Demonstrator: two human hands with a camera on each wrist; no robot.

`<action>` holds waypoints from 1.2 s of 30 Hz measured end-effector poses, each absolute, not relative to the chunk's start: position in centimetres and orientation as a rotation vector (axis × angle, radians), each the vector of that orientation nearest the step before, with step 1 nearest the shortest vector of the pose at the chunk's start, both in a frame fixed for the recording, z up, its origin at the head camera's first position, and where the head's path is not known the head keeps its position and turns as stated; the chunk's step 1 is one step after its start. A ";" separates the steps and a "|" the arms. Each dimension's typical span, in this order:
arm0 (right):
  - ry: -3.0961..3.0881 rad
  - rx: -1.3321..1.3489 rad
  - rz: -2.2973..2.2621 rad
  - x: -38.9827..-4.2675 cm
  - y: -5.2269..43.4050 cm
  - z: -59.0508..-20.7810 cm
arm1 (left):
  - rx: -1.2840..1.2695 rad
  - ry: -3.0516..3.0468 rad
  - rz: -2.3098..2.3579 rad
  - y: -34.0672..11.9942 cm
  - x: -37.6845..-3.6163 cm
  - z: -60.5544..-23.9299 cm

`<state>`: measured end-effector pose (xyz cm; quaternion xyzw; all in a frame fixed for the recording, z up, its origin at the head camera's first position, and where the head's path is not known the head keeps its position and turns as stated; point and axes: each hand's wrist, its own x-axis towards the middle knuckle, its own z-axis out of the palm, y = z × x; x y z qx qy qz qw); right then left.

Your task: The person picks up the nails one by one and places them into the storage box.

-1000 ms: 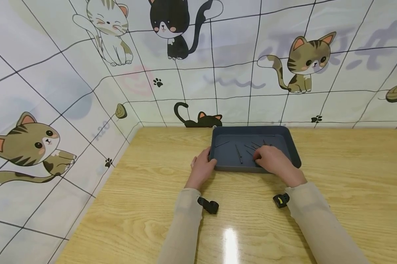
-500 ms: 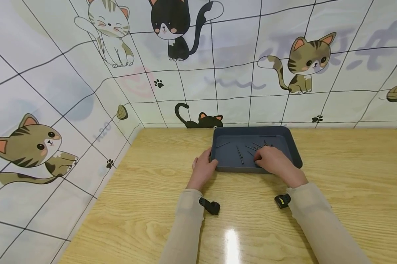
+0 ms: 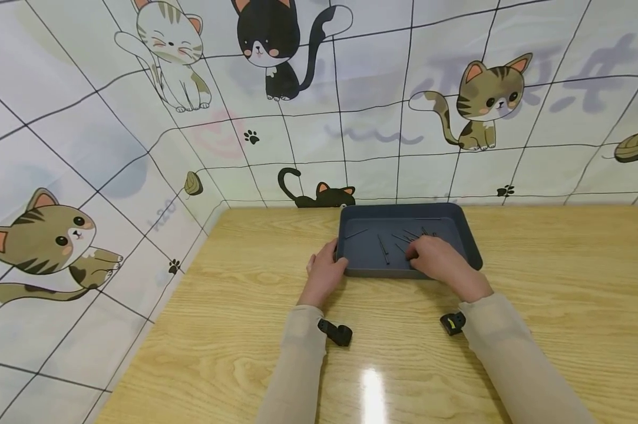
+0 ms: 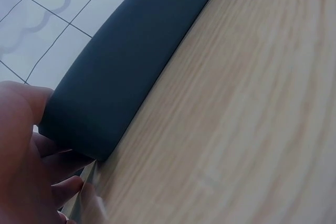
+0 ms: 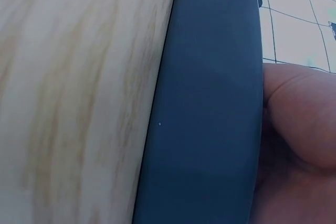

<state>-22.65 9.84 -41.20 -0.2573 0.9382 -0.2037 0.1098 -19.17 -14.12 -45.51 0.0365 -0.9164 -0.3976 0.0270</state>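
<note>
You see a dark grey-blue tray (image 3: 469, 244) holding thin dark nails (image 3: 384, 250) on a light wood-grain counter (image 3: 562, 282). Your sleeves (image 3: 297, 365) are beige. The wall covering (image 3: 85, 118) is white, black-gridded, printed with cartoon cats.

Home nook, cat wallpaper (image 3: 276, 53), wooden table (image 3: 562, 282)
</note>
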 end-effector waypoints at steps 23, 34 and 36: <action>2.758 -0.783 -0.598 -22.9 10.1 -41.8 | 0.081 -2.817 -1.249 -14.3 -19.1 -45.7; 2.767 -0.789 -0.591 -22.8 10.0 -41.6 | 0.084 -2.832 -1.229 -14.3 -19.2 -45.6; 2.771 -0.780 -0.605 -22.7 10.0 -41.4 | 0.089 -2.835 -1.228 -14.3 -19.1 -45.6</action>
